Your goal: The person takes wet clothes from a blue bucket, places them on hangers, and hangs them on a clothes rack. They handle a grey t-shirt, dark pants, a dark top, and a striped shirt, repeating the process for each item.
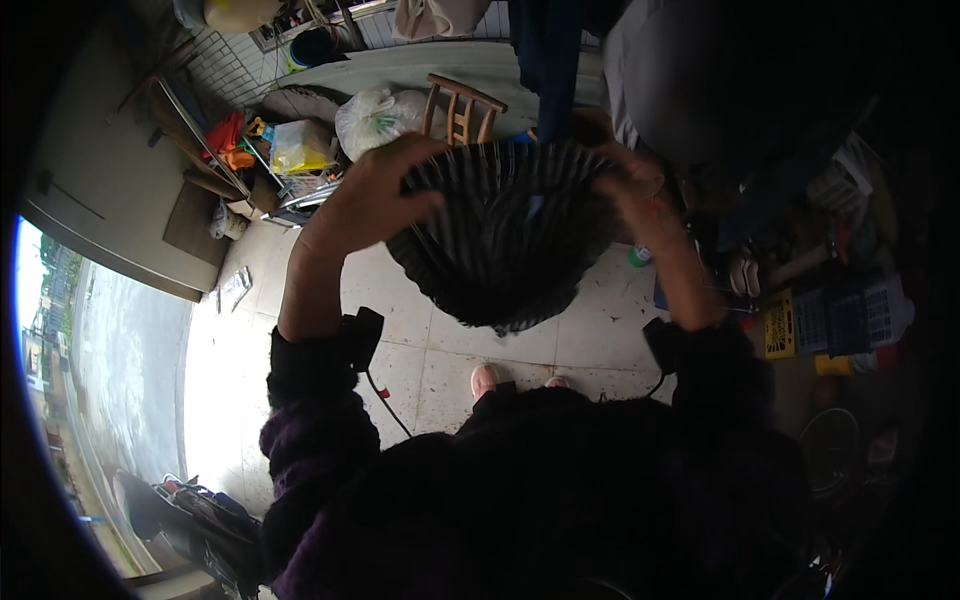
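Note:
A dark, thin-striped cloth piece (502, 232), gathered in folds along its upper edge, hangs stretched between my two hands in front of my body. My left hand (375, 195) grips its upper left corner, thumb on the near side and the other fingers partly hidden by the cloth. At the upper right corner my right hand (634, 191) holds the same edge, its fingers blurred and dim. The cloth droops to a rounded lower edge above the tiled floor. A small light-blue patch (535, 206) shows among its folds.
Ahead stand a wooden chair (466, 105) and a stuffed plastic bag (371, 116). Hanging clothes (551, 67) come down close beyond the cloth. Crates (780, 322) and clutter line the right side. An open doorway (127, 360) lies left, with a parked two-wheeler (202, 517) lower left.

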`<control>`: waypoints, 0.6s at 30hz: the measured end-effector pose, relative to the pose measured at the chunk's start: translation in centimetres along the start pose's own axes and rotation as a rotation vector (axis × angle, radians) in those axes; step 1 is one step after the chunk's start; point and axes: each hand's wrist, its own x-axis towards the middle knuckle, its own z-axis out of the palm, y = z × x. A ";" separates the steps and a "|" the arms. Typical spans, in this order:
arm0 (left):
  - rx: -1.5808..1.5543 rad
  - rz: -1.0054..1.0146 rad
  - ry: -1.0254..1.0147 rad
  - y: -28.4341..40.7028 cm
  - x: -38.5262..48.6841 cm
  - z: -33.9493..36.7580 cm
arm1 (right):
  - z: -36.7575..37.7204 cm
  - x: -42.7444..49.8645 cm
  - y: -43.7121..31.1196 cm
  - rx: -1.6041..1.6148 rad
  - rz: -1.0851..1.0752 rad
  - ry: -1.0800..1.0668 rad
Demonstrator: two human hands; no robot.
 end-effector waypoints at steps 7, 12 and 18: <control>0.281 -0.458 0.033 -2.7 1.7 6.9 | -9.5 -1.4 -5.3 0.153 -0.496 0.156; -0.562 -0.315 0.283 -0.2 3.4 5.9 | -13.1 -3.3 -6.6 0.063 -0.469 0.391; -0.813 -0.169 -0.058 4.1 5.5 5.3 | -17.9 -3.9 -4.6 -0.255 -0.270 0.343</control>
